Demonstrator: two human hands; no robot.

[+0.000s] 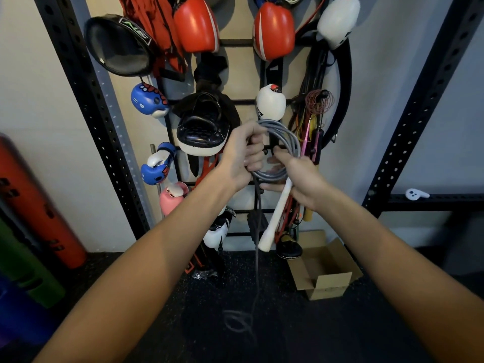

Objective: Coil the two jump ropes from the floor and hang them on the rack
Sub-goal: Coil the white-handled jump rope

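I hold grey jump rope [281, 150] coil in front of rack [258, 102]. Left hand [242, 155] closed around loops, keeps coil together. Right hand [296, 179] grips white handle [276, 213], fingers partly curled. Loose tail [239, 322] on floor [183, 310], so coiling unfinished, I think.

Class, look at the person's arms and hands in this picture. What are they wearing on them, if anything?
Nothing shows. The left hand and right hand are bare, with no gloves, and no rings can be made out. Both forearms are uncovered to the frame edge: no sleeves, watch or bands.
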